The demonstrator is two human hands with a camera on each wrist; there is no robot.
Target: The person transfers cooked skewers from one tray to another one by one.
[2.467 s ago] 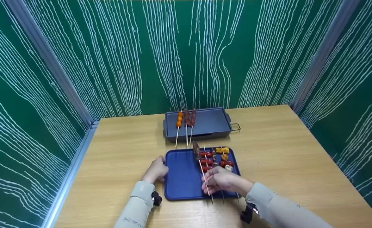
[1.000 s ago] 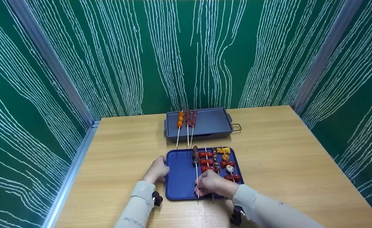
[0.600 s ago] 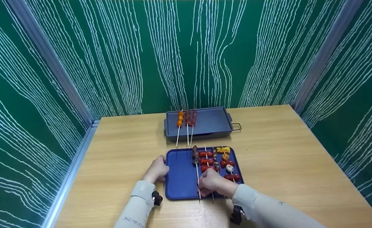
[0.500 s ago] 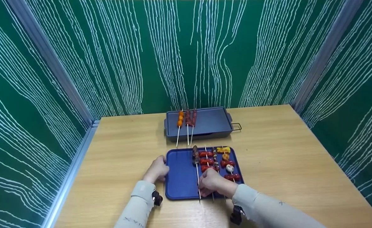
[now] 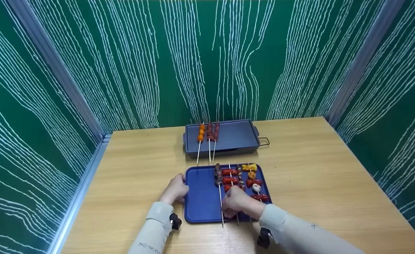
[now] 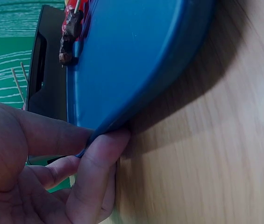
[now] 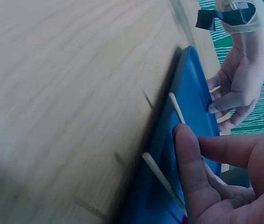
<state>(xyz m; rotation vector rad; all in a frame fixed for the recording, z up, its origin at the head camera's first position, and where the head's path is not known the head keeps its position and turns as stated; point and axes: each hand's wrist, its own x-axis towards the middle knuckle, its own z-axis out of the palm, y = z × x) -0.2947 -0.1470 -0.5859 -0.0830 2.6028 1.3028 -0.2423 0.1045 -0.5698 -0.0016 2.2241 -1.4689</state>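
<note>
The blue tray (image 5: 202,197) lies on the table with my left hand (image 5: 174,190) at its left side. In the left wrist view, thumb and fingers pinch the tray's rim (image 6: 143,88). My right hand (image 5: 237,201), over the tray's front half, pinches the stick of a dark meat skewer (image 5: 218,174). The meat end rests on the tray; the stick's tail (image 7: 176,106) pokes out past my fingertips over the front rim. Right of it lie a red sausage skewer (image 5: 230,180), a thin dark skewer (image 5: 240,176) and a mixed skewer (image 5: 256,188), partly hidden by my right hand.
Behind the tray stands a dark grey grill pan (image 5: 237,135) with a wire handle (image 5: 264,141) at its right. An orange ball skewer (image 5: 201,133) and two reddish meat skewers (image 5: 210,131) lie on its left part, sticks overhanging the front. Green walls enclose the wooden table (image 5: 133,158).
The meat skewer has come down from a tilted position above the tray to lie beside the sausage skewer, my right hand moving left with it. My left hand has stayed on the rim.
</note>
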